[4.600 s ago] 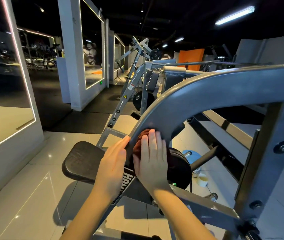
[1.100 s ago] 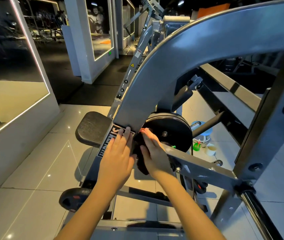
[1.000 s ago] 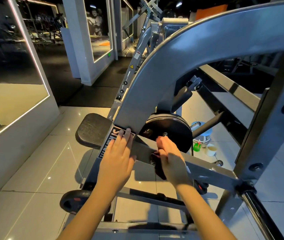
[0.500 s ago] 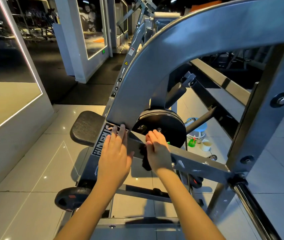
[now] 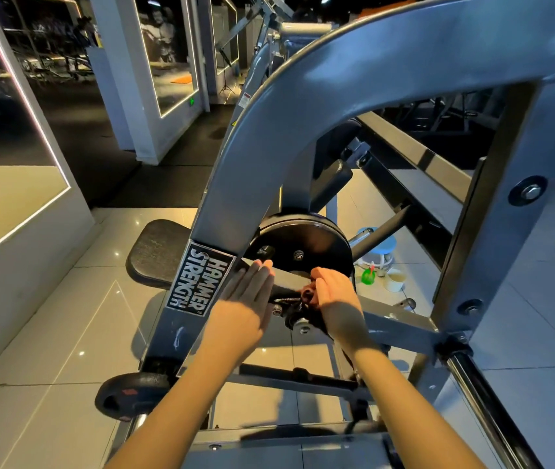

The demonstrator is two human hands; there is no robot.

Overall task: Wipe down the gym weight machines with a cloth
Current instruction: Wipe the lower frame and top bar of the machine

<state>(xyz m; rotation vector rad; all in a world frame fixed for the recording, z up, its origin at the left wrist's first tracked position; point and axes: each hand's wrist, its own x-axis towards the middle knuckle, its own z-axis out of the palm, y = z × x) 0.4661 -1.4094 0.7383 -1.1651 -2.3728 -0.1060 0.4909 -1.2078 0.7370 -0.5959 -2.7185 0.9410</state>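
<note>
A grey weight machine point(image 5: 387, 59) with a curved frame fills the view, a black label low on its upright. My right hand point(image 5: 335, 296) grips a dark red-brown cloth point(image 5: 308, 295) against the slanted lower bar point(image 5: 394, 324), just below a black weight plate point(image 5: 303, 247). Most of the cloth is hidden under my fingers. My left hand point(image 5: 247, 299) lies flat with straight fingers on the same bar, next to the label and left of the cloth.
A black seat pad point(image 5: 157, 252) sits left of the upright. A small weight plate point(image 5: 127, 396) lies low on the tiled floor. Behind the machine stand a blue stool point(image 5: 379, 247), a green spray bottle point(image 5: 367, 275) and a white cup point(image 5: 394, 280). Mirrored walls run on the left.
My right hand with the cloth has slid from the curved upright down onto the slanted lower bar and rubs back and forth there. My left hand has shifted slightly right of the label.
</note>
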